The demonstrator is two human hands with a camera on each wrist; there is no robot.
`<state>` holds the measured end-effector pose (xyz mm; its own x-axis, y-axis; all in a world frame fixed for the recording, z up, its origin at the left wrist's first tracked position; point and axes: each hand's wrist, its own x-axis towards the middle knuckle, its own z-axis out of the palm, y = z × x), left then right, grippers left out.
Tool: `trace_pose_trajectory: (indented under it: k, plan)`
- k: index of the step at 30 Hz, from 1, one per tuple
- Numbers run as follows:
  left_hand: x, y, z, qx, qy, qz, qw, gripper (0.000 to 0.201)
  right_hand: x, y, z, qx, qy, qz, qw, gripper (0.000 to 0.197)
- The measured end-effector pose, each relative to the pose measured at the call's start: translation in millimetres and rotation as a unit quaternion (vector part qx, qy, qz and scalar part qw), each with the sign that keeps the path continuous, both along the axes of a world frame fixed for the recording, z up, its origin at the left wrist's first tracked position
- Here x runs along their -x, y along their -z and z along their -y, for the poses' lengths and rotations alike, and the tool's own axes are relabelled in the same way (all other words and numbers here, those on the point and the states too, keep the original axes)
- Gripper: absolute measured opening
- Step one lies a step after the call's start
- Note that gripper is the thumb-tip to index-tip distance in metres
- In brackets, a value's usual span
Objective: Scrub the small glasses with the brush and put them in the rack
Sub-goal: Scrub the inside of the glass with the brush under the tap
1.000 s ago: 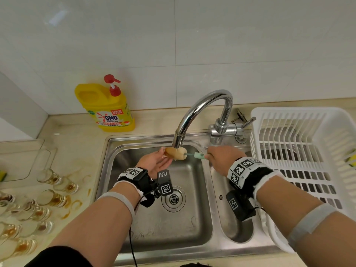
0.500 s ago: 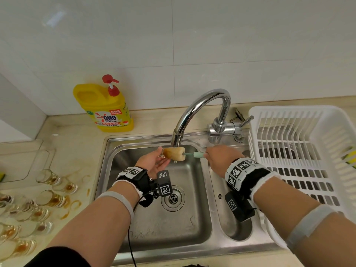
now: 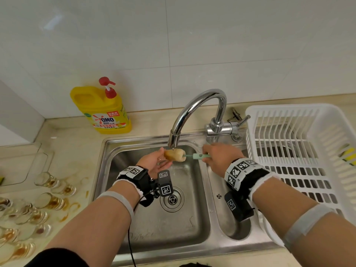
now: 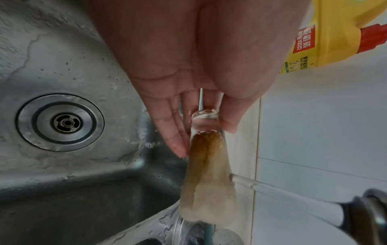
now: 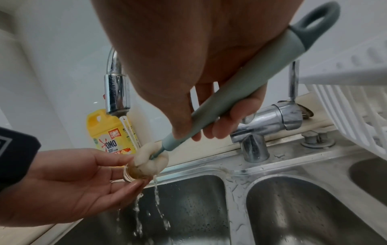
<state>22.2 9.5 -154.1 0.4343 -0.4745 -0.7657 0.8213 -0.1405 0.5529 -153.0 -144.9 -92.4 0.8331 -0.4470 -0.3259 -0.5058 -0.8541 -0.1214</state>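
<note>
My left hand (image 3: 157, 160) (image 5: 87, 172) pinches a small clear glass (image 4: 206, 122) (image 5: 131, 172) sideways between thumb and fingers, under the running tap (image 3: 174, 139). My right hand (image 3: 217, 154) (image 5: 209, 116) grips the grey-green handle of the brush (image 5: 240, 86). Its brown-stained sponge head (image 3: 175, 155) (image 4: 207, 179) (image 5: 151, 160) is pushed into the glass mouth, with water streaming off it. Several dirty small glasses (image 3: 48, 201) lie on the counter at the left. The white rack (image 3: 300, 151) stands to the right of the sink.
A yellow detergent bottle (image 3: 104, 110) stands behind the sink's left corner. The double steel sink (image 3: 154, 228) has a drain (image 3: 172, 199) below my hands. A clear tray (image 3: 25, 162) sits at far left. Something yellow-green (image 3: 348, 153) lies in the rack.
The hands, glass and brush stay under the tap almost unmoved; the sponge head has shifted slightly at the glass mouth.
</note>
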Motion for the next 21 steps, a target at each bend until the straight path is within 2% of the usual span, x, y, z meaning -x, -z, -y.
trace_pose_trajectory:
  k: [3, 6, 13, 18, 21]
  plan:
    - [0.8, -1.8, -0.5, 0.038, -0.005, 0.001, 0.999, 0.029, 2.1, 7.1, 0.5, -0.033, 0.021, -0.003, 0.999, 0.024]
    - [1.1, 0.2, -1.2, 0.028, 0.015, 0.022, 0.999, 0.021, 1.5, 10.9, 2.5, -0.043, 0.024, -0.039, 0.998, 0.032]
    - [-1.8, 7.4, -2.5, -0.024, -0.016, 0.011, 1.0, 0.033, 14.6, 1.9, 12.3, -0.021, 0.027, 0.006, 0.999, 0.012]
    - [2.4, 3.6, -2.1, -0.037, 0.0, -0.008, 0.999, 0.039, 12.3, -6.6, 10.6, -0.002, -0.013, 0.014, 1.0, 0.011]
    - [6.1, 2.5, 0.5, -0.023, -0.003, 0.002, 1.0, 0.036, 4.2, -8.0, 7.2, 0.014, -0.035, 0.001, 0.999, 0.015]
